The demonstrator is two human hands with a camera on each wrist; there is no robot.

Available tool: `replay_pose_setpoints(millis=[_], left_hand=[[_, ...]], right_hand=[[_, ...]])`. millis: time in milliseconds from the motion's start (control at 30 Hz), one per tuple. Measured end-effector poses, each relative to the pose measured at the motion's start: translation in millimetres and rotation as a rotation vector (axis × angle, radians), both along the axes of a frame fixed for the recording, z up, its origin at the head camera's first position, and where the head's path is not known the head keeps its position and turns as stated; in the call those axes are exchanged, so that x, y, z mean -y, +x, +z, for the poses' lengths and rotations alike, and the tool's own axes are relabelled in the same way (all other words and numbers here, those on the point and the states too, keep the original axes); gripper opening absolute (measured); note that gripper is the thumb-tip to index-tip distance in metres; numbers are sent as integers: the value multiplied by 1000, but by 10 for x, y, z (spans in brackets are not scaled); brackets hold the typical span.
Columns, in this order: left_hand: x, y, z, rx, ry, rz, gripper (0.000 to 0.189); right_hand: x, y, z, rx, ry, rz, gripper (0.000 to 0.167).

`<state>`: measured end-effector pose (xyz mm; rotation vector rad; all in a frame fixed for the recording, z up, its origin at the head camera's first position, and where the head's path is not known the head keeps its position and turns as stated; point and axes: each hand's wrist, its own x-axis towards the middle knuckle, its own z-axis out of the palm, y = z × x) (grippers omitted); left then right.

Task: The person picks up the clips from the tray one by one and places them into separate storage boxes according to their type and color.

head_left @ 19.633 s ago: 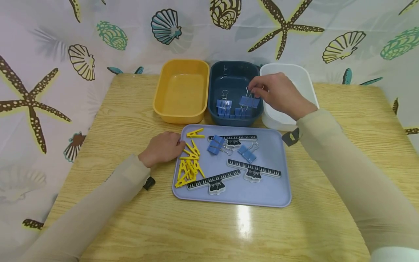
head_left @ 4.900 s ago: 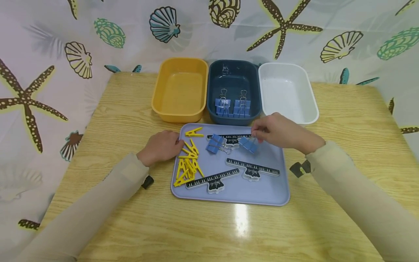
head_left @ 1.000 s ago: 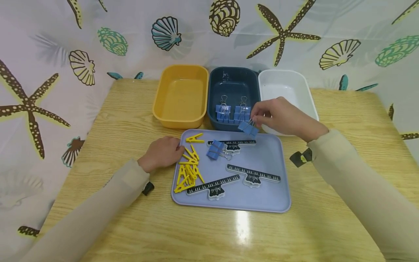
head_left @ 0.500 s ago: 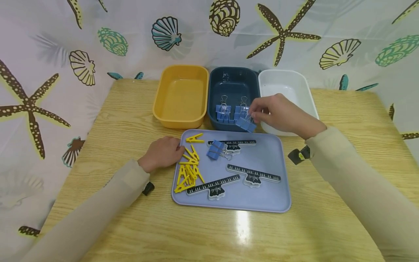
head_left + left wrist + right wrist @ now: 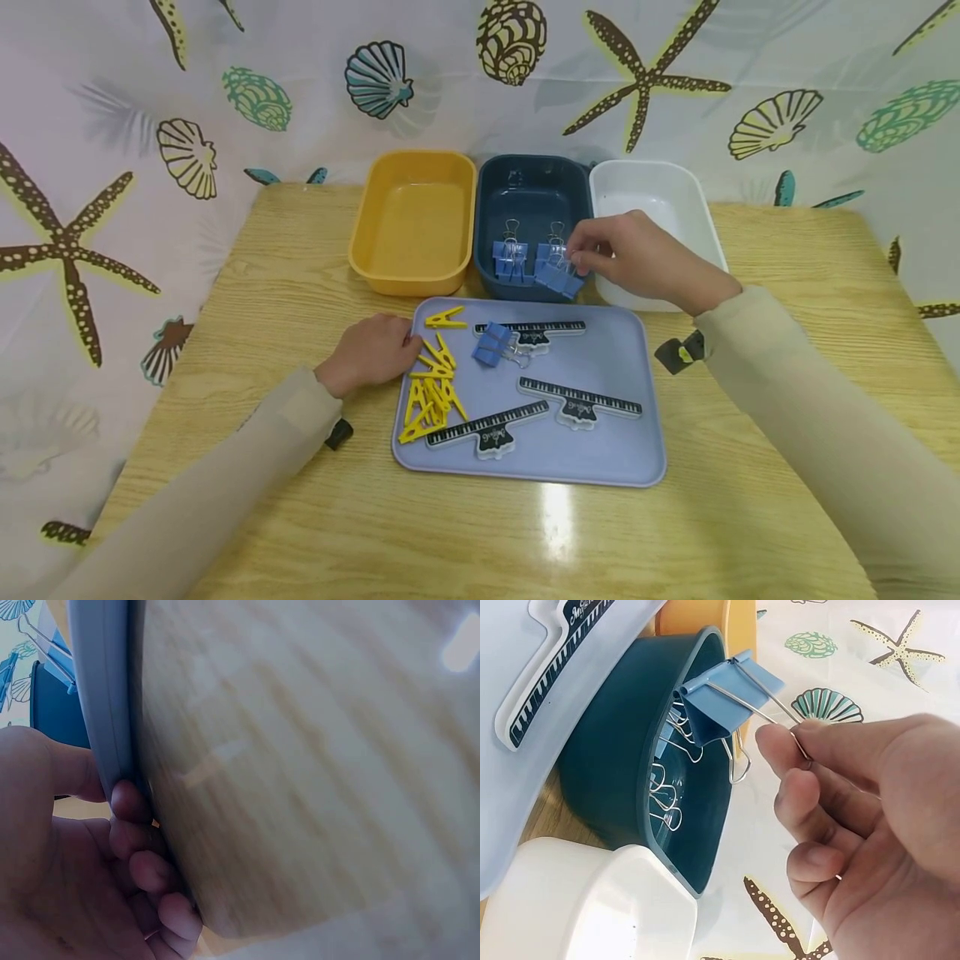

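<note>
My right hand pinches the wire handle of a blue binder clip, thumb against fingers. In the right wrist view that binder clip hangs at the rim of the dark blue bin. More blue binder clips stand inside the bin. My left hand holds the left edge of the lavender tray; in the left wrist view its thumb and fingers pinch the tray's rim. On the tray lie another blue binder clip, several yellow clothespins and 3 piano-keyboard clips.
A yellow bin stands left of the dark blue one, and a white bin on its right. All three are side by side behind the tray on a wooden table. A shell-patterned cloth hangs behind.
Since 4.9 s ago, my right hand has lifted the blue binder clip off the tray. Over the last second it has carried it leftward to the dark blue bin. My left hand stays put.
</note>
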<state>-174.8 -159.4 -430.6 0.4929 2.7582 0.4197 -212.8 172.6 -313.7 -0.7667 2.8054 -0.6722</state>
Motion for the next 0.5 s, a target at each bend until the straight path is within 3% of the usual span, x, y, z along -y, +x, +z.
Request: replay_pose_setpoints(millis=[500], left_hand=[[3,4,-4,1,-2,0,41]], right_hand=[[11,-43,18,-24,17,-44,10]])
